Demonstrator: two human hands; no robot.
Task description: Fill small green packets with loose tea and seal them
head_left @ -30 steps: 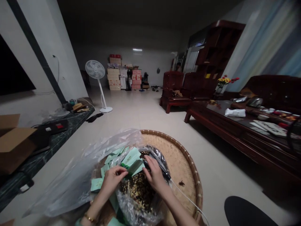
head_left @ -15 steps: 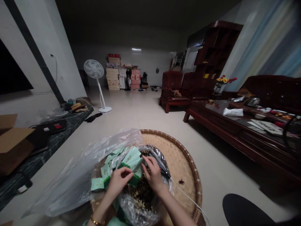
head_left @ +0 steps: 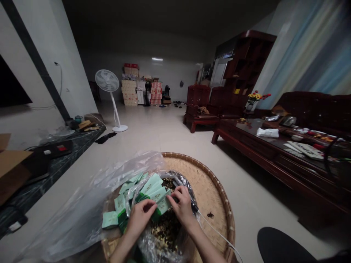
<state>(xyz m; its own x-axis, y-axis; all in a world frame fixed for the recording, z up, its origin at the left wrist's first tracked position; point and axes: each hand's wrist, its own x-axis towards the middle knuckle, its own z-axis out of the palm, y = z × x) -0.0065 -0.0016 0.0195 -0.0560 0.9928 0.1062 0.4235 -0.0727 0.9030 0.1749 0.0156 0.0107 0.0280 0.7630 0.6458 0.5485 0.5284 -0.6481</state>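
Observation:
A light green packet point(head_left: 163, 205) is pinched between my two hands. My left hand point(head_left: 141, 215) grips its left lower corner, and my right hand point(head_left: 181, 205) has its right edge between thumb and fingertips. Just behind lie more green packets point(head_left: 151, 183), fanned over one another. Below my hands, dark dried leafy bits point(head_left: 166, 228) fill an open clear plastic bag point(head_left: 153, 243). To the right of my right hand rests a black tool point(head_left: 194, 207) with a white cord, partly hidden by that hand. Everything sits on a round woven bamboo tray point(head_left: 211, 190).
Loose green packets point(head_left: 110, 219) lie left of the bag. A large clear plastic sheet point(head_left: 82, 204) drapes over the tray's left side. A white fan point(head_left: 116, 109) stands on the floor ahead. At right is a dark wooden table point(head_left: 246, 140); a black rounded seat point(head_left: 282, 244) is near me.
The packet between my hands has turned its printed face more toward me, and my right hand has shifted slightly down and right. The camera view has moved a little.

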